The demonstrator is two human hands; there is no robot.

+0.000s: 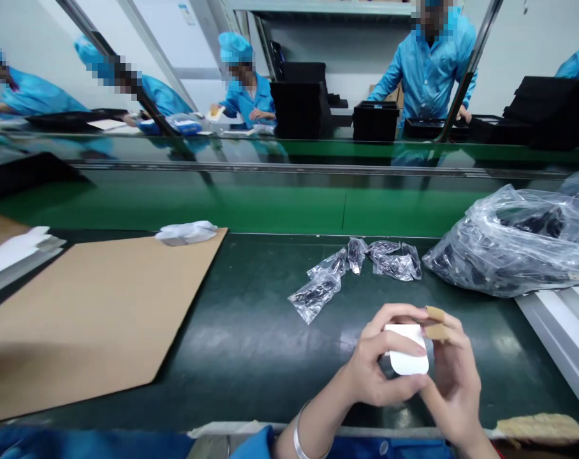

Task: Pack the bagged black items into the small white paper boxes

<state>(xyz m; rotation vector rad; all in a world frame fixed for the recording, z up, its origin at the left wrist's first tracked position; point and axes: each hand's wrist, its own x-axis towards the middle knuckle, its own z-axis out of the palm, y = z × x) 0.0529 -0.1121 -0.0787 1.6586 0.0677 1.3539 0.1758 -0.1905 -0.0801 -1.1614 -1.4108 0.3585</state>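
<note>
Both my hands meet over the dark green table near its front edge. My left hand [373, 370] is closed round a small white rounded object [407, 350], thumb across its face. My right hand [454, 382] grips the same object from the right; tan tape wraps two of its fingertips [435, 322]. Just beyond the hands lie several small clear plastic bags with dark parts inside [354, 268]. A silver bangle [299, 440] sits on my left wrist.
A large clear bag of dark parts [514, 248] lies at the right, above a white tray edge [562, 331]. A brown cardboard sheet [93, 312] covers the left, with white wadding [187, 233] at its far corner. Several people in blue work beyond the green conveyor [289, 207].
</note>
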